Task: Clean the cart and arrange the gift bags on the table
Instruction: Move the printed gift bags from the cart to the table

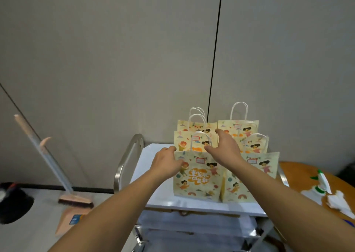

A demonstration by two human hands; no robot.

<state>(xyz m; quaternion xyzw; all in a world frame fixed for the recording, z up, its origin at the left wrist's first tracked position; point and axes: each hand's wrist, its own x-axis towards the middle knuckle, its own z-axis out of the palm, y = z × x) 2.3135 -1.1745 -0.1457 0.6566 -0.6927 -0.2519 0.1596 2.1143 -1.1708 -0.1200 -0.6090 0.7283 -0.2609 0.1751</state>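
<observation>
The rear gift bags (196, 128) stand mostly hidden behind nearer ones; the orange table (299, 174) (far right) is cut by the frame's edge; bag lettering is unreadable.

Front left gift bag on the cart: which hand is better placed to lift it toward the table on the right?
Probably the left hand: its fingers already touch the front left gift bag at its top corner. The right hand hovers open above the bags behind.

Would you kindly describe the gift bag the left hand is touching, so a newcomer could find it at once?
Start at the white cart against the grey wall; six printed gift bags stand on it in two columns. Take the left column's nearest bag, the front-left gift bag. The left hand touches its upper left edge, and it alone shows its full front with large orange lettering.
</observation>
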